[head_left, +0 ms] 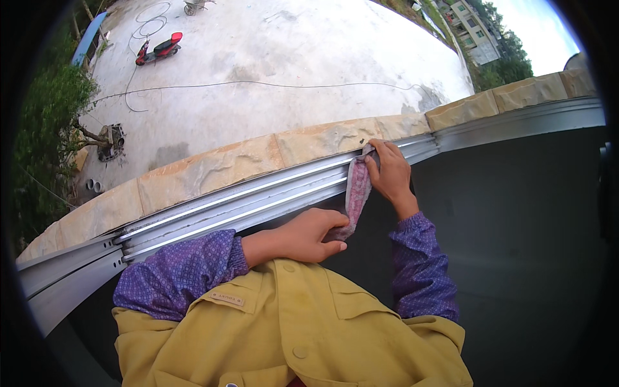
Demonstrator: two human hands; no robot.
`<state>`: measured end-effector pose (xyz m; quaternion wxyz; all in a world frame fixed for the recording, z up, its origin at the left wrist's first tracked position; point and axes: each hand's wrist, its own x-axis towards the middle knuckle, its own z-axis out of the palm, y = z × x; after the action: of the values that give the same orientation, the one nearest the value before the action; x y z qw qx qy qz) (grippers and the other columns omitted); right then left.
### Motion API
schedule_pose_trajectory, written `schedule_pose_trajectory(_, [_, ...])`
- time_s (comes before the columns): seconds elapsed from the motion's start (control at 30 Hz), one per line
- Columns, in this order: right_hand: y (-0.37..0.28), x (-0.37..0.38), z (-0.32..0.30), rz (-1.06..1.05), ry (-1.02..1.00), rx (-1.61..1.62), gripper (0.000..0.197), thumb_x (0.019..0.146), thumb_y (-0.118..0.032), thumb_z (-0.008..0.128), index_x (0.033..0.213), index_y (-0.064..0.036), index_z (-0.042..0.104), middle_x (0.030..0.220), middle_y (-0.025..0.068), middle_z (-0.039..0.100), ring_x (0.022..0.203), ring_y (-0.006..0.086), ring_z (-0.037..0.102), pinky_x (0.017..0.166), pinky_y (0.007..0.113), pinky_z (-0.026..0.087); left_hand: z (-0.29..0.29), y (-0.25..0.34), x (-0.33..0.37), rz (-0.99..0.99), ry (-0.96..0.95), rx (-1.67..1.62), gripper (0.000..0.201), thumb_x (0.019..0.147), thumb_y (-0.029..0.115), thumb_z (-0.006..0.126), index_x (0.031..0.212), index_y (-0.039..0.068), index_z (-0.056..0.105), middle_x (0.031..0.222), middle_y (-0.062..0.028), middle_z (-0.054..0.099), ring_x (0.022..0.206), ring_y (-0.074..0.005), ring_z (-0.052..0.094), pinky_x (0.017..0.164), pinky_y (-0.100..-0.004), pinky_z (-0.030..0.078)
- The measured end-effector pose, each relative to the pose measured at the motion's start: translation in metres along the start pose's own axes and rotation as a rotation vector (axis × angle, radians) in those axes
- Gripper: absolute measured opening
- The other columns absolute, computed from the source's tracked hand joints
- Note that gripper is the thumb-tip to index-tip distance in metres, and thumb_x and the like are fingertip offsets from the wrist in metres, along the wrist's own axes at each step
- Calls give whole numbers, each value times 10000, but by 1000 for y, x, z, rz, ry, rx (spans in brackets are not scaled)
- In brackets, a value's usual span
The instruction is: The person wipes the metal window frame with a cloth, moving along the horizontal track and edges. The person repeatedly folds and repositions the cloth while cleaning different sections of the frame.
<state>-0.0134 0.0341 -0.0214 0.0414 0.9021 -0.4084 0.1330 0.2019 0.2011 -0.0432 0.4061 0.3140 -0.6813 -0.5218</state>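
Between my hands hangs a pink and grey cleaning cloth [358, 191], folded into a narrow strip. My right hand [391, 173] pinches its upper end right at the outer edge of the silver window track [258, 197]. Lower down and nearer my body, my left hand [303, 235] is closed round the other end, its thumb pointing right. The metal track has several raised rails running lengthwise, with dirt in the grooves. A small dark speck [362, 140] lies on the stone ledge just beyond my right fingertips.
A tan stone ledge [213, 169] borders the track outside. Beyond and below lies a pale concrete yard with a red scooter [158, 49], a wheelbarrow [195, 6] and a long black hose [258, 82]. Trees stand at the left, a building [472, 29] at the far right.
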Motion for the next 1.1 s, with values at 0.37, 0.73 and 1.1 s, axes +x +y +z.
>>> schedule_pose_trajectory(0.37, [-88, 10, 18, -72, 40, 12, 439, 808, -113, 681, 1244, -78, 645, 801, 158, 686, 967, 350, 645, 839, 433, 515, -17, 11, -40, 48, 33, -113, 261, 875, 190, 711, 945, -18, 569, 765, -121, 506, 650, -201, 472, 591, -330, 410])
schedule_pose_trajectory(0.73, [-171, 7, 34, -186, 244, 466, 176, 747, 32, 627, 889, -58, 679, 806, 136, 668, 855, 317, 662, 739, 393, 533, -15, 30, -54, -78, -40, -228, 227, 913, 170, 681, 870, -10, 550, 738, -70, 504, 665, -138, 442, 608, -292, 392])
schedule_pose_trajectory(1.1, [-117, -20, -9, 453, 525, 1378, 128, 939, 60, 624, 1062, 24, 625, 971, 63, 705, 867, 78, 653, 752, 192, 499, 7, 23, -49, -78, -94, -214, 241, 910, 193, 681, 893, -17, 562, 718, -117, 475, 654, -139, 436, 583, -312, 383])
